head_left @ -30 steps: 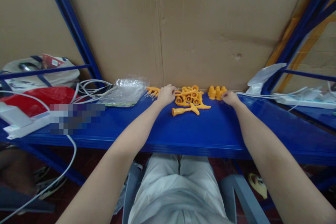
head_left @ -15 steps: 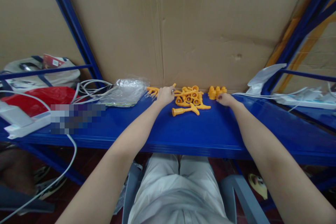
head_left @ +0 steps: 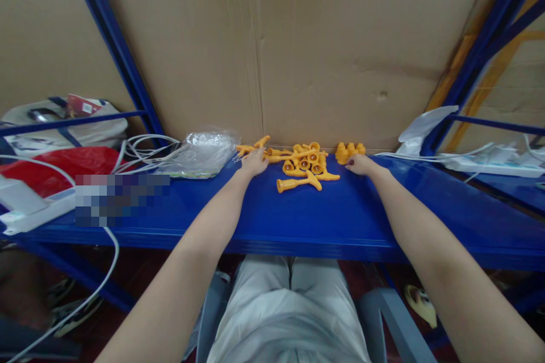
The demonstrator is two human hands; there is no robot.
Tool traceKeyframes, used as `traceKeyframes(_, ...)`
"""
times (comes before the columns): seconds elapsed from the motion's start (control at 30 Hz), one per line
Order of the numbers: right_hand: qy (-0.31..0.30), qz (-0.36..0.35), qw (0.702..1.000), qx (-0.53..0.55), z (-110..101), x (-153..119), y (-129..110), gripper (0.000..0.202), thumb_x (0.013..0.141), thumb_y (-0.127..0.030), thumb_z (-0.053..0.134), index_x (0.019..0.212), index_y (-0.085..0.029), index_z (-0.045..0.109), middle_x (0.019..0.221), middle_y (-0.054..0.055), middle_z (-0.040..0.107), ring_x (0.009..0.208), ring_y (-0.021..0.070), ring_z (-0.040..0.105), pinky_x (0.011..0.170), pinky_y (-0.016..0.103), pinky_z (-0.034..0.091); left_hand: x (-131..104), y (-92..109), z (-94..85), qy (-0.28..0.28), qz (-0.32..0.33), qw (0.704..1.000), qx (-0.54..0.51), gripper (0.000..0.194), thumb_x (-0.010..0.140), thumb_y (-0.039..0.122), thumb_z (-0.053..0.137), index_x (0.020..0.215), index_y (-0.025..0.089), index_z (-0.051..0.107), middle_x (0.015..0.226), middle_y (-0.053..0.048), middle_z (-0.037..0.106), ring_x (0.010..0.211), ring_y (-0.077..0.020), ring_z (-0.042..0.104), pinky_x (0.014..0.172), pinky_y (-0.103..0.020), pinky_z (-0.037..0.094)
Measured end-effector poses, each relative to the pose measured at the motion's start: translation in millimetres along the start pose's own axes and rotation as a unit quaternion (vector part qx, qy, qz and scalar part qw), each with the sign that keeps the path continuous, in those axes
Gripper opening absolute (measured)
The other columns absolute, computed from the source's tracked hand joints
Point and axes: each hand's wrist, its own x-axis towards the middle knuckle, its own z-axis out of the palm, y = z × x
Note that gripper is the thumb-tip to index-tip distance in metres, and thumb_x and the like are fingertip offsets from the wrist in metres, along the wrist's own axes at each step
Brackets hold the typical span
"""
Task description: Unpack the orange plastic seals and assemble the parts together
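Head view: both bare hands are extended over a blue surface [head_left: 323, 218], near its back edge at the centre of the frame. The left hand [head_left: 255, 163] is at an orange-yellow plastic handle [head_left: 261, 142], which shows just above the knuckles. The fingertips are hidden, so whether this grip is clamped on the handle or merely beside it cannot be told. A pile of orange-yellow T-handled pieces [head_left: 313, 159] with flared cup ends occupies the centre of the frame, between the 2 hands. Nearest the wearer lies 1 T-handled piece with a ribbed shaft [head_left: 300, 182], cup end to the left of the frame.

Right of centre, a tight cluster of orange-yellow stepped caps [head_left: 349, 152] stands on the surface. The right hand [head_left: 361, 164] is positioned at its near right side, fingers bunched; whether its grip is on a cap cannot be confirmed.

Also recorded: a clear plastic bag [head_left: 202, 153] left of centre; white cables [head_left: 147, 140] and a red bag [head_left: 72, 167] at the left; a white power strip [head_left: 494, 164] at the right; a cardboard panel [head_left: 340, 57] behind.
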Motion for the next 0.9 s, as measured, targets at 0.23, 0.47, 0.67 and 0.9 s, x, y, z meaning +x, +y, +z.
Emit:
traceKeyframes(0.23, -0.009, 0.002, 1.000, -0.009, -2.7, -2.9, -3.6, 0.032, 0.092, -0.020, 0.051, 0.110, -0.010, 0.075, 0.108, 0.019, 0.074, 0.107, 0.0330, 0.070, 0.094, 0.038, 0.052, 3.9, -4.7, 3.4, -0.085, -0.037, 0.995, 0.023, 0.060, 0.102, 0.042, 0.029, 0.161, 0.029, 0.038, 0.172, -0.003, 0.023, 0.159, -0.0311, 0.020, 0.124, -0.057, 0.029)
traceKeyframes(0.47, -0.005, 0.005, 1.000, -0.006, -1.6, -1.3, -2.6, 0.030, 0.091, -0.021, 0.053, 0.107, -0.012, 0.076, 0.108, 0.018, 0.074, 0.108, 0.0328, 0.069, 0.094, 0.038, 0.052, 6.5, -5.3, 6.9, -0.048, -0.013, 0.998, 0.042, 0.055, 0.101, 0.042, 0.036, 0.151, 0.028, 0.052, 0.170, -0.009, 0.028, 0.157, -0.0329, 0.026, 0.123, -0.057, 0.030)
traceKeyframes(0.67, 0.007, -0.001, 1.000, 0.002, -0.3, 0.1, -0.7, 0.025, 0.090, -0.022, 0.056, 0.100, -0.015, 0.078, 0.102, 0.016, 0.074, 0.106, 0.0321, 0.070, 0.093, 0.038, 0.053, 3.6, -3.4, 5.9, -0.006, 0.030, 0.999, 0.039, 0.047, 0.094, 0.032, 0.052, 0.139, 0.025, 0.063, 0.166, -0.013, 0.037, 0.153, -0.0357, 0.034, 0.117, -0.062, 0.036)
traceKeyframes(0.9, 0.010, -0.006, 1.000, -0.005, -0.2, -0.1, -0.8, 0.023, 0.089, -0.020, 0.056, 0.098, -0.015, 0.077, 0.099, 0.015, 0.074, 0.102, 0.0313, 0.071, 0.090, 0.037, 0.054, 0.7, -1.5, 2.7, -0.006, 0.035, 0.999, 0.030, 0.049, 0.089, 0.025, 0.054, 0.137, 0.024, 0.062, 0.162, -0.012, 0.043, 0.150, -0.0348, 0.037, 0.117, -0.061, 0.037)
